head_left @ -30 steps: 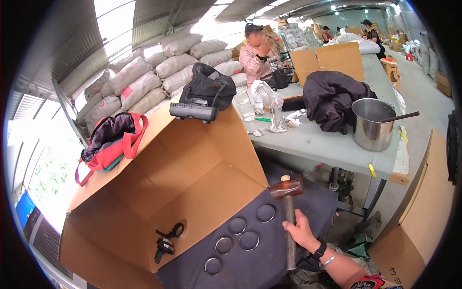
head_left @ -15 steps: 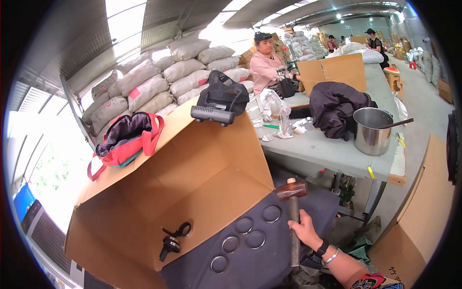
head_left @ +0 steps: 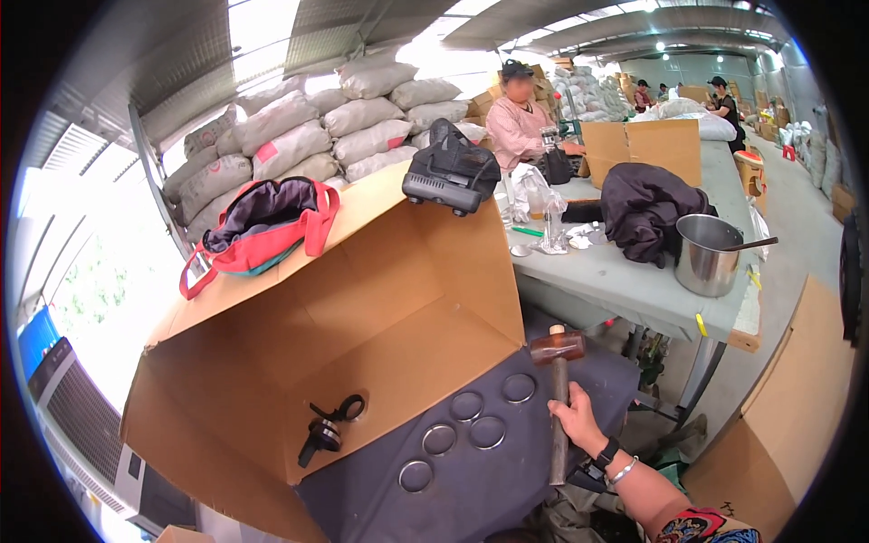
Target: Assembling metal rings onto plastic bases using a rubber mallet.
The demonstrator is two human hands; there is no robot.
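Note:
My right hand grips the wooden handle of a mallet with a reddish-brown head. The head points away from me, over the dark grey cloth. To the left of the mallet, several thin metal rings lie flat and apart on the cloth. The nearest ring to the mallet is at upper right, and another ring sits at lower left. Inside the open cardboard box lie black parts with a round collar. My left hand is out of view.
On the box's top rest a red bag and a black strapped device. A grey table beyond holds a steel pot, dark cloth and an upright cardboard sheet. A person in pink works behind it. Stacked sacks line the back.
The whole view has shifted a little, so most things appear slightly further right. My right hand still holds the mallet over the cloth, and the rings keep their arrangement.

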